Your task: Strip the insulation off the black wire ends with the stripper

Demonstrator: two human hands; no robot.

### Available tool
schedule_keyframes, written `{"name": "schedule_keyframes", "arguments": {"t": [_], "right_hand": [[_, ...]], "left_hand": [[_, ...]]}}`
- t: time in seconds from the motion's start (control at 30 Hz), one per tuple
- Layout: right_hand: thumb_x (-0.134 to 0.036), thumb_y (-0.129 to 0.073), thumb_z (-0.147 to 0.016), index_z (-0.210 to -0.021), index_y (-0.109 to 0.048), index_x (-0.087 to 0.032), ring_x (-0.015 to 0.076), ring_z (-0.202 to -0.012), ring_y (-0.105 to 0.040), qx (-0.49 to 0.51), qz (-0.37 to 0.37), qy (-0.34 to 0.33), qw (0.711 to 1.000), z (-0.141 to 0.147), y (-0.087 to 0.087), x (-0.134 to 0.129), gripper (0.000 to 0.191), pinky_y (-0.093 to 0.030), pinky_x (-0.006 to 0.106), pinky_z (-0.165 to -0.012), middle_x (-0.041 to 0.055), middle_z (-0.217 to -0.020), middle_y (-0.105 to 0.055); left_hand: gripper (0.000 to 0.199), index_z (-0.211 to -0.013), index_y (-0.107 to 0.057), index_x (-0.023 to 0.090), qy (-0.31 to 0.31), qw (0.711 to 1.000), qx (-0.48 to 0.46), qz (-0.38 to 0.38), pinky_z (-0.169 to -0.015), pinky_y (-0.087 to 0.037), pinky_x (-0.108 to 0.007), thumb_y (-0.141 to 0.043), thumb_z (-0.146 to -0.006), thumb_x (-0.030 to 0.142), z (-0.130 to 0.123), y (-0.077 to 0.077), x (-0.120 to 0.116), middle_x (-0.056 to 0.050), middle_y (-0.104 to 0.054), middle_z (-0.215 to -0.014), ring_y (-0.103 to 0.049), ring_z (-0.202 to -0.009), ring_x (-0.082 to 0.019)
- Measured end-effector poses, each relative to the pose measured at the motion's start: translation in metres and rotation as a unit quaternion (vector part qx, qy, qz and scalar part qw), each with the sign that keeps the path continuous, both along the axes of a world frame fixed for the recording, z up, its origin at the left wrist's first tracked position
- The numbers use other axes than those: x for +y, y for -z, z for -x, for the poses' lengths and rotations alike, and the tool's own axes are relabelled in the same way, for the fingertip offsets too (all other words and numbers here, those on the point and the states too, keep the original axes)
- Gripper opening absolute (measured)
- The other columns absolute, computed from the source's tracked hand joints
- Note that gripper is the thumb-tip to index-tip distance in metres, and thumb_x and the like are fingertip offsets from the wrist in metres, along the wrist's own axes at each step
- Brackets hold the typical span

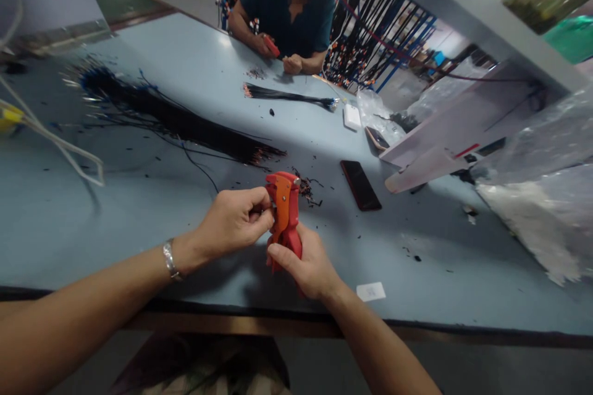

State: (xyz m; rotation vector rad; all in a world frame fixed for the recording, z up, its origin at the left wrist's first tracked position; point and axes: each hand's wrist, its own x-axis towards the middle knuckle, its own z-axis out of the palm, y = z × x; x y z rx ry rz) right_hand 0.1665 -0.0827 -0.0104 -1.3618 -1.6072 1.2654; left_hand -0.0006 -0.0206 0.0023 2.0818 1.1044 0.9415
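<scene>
My right hand (311, 262) is wrapped round the handles of a red and orange wire stripper (283, 203), which stands upright over the near part of the table. Close against the left side of its jaws, my left hand (241, 216) is closed in a pinch. What lies between those fingertips is hidden. A single black wire (200, 168) curves from the big bundle down to behind my left hand; I cannot tell whether the hand holds it. The large bundle of black wires (185, 126), with bare ends, lies beyond my left hand. Short black and copper scraps (311, 190) lie just behind the stripper.
Opposite, a co-worker (287, 12) holds a red tool (271, 45) behind a smaller wire bundle (291, 95). To the right lie a phone (360, 185), a white box (352, 116), a white label (370, 291) and plastic bags (532, 197). A white cord (69, 148) hangs at left.
</scene>
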Motion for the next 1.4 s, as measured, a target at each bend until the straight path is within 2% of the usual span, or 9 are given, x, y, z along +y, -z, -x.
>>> {"name": "schedule_keyframes", "arguments": {"t": [0.43,0.73,0.93,1.13,1.23,1.3,1.4], "right_hand": [[-0.044,-0.062,-0.08,-0.083,-0.052,-0.02,0.0149,-0.057,-0.052,-0.073,-0.038,0.024,0.996,0.001,0.001,0.002,0.026,-0.043,0.028,-0.06,-0.0003,-0.065,-0.06],[-0.042,-0.064,-0.076,-0.076,-0.052,-0.02,0.0145,-0.056,-0.049,-0.139,-0.057,0.048,0.988,0.002,0.004,0.007,0.025,-0.039,0.027,-0.059,-0.002,-0.061,-0.055],[-0.04,-0.063,-0.076,-0.071,-0.049,-0.021,0.0136,-0.054,-0.047,-0.129,-0.06,0.052,0.989,0.002,0.007,0.009,0.024,-0.038,0.026,-0.056,-0.0029,-0.058,-0.051],[-0.037,-0.064,-0.076,-0.069,-0.048,-0.021,0.0129,-0.05,-0.049,-0.117,-0.036,0.066,0.99,0.001,0.008,0.008,0.024,-0.039,0.024,-0.051,-0.0041,-0.054,-0.05],[-0.036,-0.065,-0.076,-0.069,-0.048,-0.02,0.0113,-0.046,-0.049,-0.057,0.001,0.074,0.996,0.0,0.01,0.009,0.024,-0.04,0.024,-0.049,-0.0046,-0.052,-0.051],[-0.04,-0.065,-0.076,-0.073,-0.049,-0.019,0.0118,-0.044,-0.053,0.047,0.059,0.063,0.995,-0.003,0.013,0.012,0.027,-0.039,0.023,-0.045,-0.0035,-0.055,-0.054],[-0.042,-0.066,-0.074,-0.091,-0.053,-0.017,0.0166,-0.054,-0.064,0.238,0.138,0.051,0.96,-0.012,0.017,0.015,0.033,-0.036,0.02,-0.041,0.002,-0.069,-0.063]], "left_hand": [[0.016,-0.061,-0.054,0.017,-0.005,1.0,0.014,-0.002,-0.045,-0.028,-0.018,-0.049,-0.076,0.02,-0.002,0.006,0.002,0.007,-0.041,-0.048,-0.033,-0.045,-0.006],[0.016,-0.062,-0.054,0.017,-0.017,1.0,0.005,0.025,-0.046,-0.029,-0.018,-0.049,-0.076,0.025,-0.004,0.006,0.002,0.006,-0.046,-0.05,-0.035,-0.046,-0.007],[0.015,-0.067,-0.057,0.016,0.0,0.999,-0.01,0.053,-0.047,-0.032,-0.018,-0.047,-0.076,0.024,-0.004,0.008,0.005,0.005,-0.048,-0.052,-0.039,-0.047,-0.008],[0.013,-0.068,-0.056,0.017,-0.021,0.999,0.005,0.044,-0.049,-0.033,-0.019,-0.048,-0.076,0.024,-0.006,0.009,0.003,0.005,-0.052,-0.053,-0.041,-0.047,-0.008],[0.015,-0.068,-0.056,0.018,-0.032,0.999,0.008,0.037,-0.048,-0.033,-0.019,-0.048,-0.079,0.025,-0.006,0.009,0.003,0.005,-0.051,-0.052,-0.04,-0.046,-0.008],[0.017,-0.069,-0.057,0.018,-0.038,0.999,0.012,0.031,-0.05,-0.034,-0.02,-0.048,-0.08,0.027,-0.004,0.01,0.005,0.005,-0.053,-0.053,-0.044,-0.048,-0.009],[0.018,-0.074,-0.061,0.018,-0.061,0.997,0.032,0.026,-0.054,-0.036,-0.02,-0.049,-0.083,0.029,0.003,0.014,0.012,0.004,-0.058,-0.058,-0.049,-0.053,-0.011]]}}
